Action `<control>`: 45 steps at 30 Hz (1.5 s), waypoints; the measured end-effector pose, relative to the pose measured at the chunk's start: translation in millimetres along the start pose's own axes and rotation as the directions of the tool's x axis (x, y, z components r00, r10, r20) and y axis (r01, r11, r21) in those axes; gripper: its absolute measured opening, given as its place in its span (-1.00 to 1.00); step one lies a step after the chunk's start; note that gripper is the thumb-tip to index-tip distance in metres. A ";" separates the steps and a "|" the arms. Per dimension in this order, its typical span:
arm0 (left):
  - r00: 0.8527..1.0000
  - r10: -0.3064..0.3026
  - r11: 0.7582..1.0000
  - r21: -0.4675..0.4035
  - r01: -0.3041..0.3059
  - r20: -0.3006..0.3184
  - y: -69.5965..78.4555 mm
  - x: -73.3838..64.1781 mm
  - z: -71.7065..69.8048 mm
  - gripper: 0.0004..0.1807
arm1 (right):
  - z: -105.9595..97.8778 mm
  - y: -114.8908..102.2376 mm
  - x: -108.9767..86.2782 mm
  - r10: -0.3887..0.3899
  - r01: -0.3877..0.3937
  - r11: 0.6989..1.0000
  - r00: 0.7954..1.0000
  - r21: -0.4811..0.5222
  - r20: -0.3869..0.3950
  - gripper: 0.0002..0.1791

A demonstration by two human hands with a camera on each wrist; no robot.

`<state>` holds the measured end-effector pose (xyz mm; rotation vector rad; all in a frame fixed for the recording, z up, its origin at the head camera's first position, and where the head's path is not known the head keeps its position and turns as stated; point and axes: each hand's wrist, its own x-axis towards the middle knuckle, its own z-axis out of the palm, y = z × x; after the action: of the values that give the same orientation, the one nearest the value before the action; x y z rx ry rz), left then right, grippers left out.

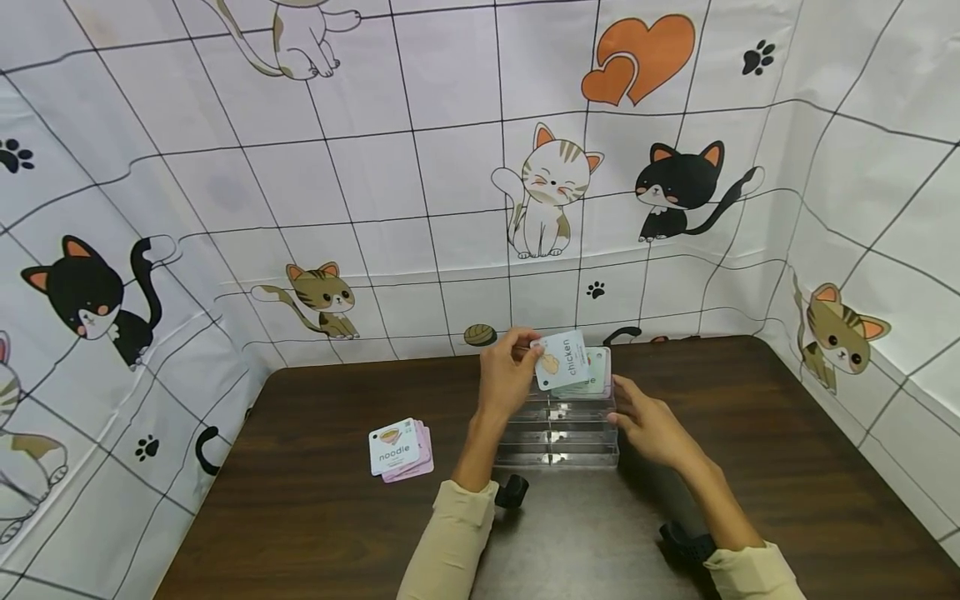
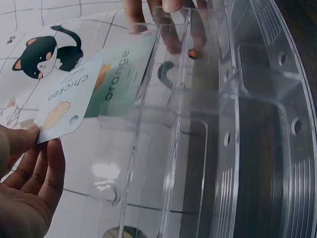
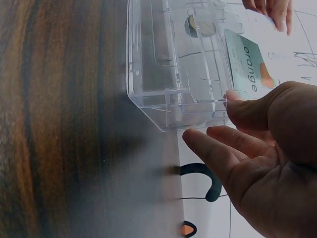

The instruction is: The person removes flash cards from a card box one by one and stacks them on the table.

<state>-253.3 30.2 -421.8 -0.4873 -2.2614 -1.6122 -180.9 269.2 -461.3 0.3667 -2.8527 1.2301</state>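
Note:
My left hand [image 1: 504, 375] pinches the lower corner of a chicken word card [image 1: 564, 358] between thumb and fingers, above the back of a clear tiered card holder [image 1: 555, 458]. Beside and partly behind that card, an orange word card [image 2: 116, 74] stands in the holder's rear right compartment. A pinkish edge shows behind it. At the holder's right side is my right hand [image 1: 656, 425], its fingers extended and its thumb at the corner of the clear wall. The fingertips appear to touch the side; how firmly, I cannot tell.
A small stack of cards with a noodle card [image 1: 394, 446] on top lies left of the holder on the dark wooden table [image 1: 315, 517]. Behind the table hangs a white cat-print sheet [image 1: 450, 183], also running along both sides.

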 end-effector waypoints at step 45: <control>0.997 -0.020 0.996 0.088 0.027 -0.080 -30.1 -11.1 -62.3 -0.85 | 0.5 -1.9 -2.1 -0.001 0.001 1.000 1.000 -0.031 -0.002 -0.30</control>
<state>-253.2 -39.0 -432.6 -0.3699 -2.2764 -1.5071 -178.4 268.1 -460.5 0.3651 -2.8657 1.1839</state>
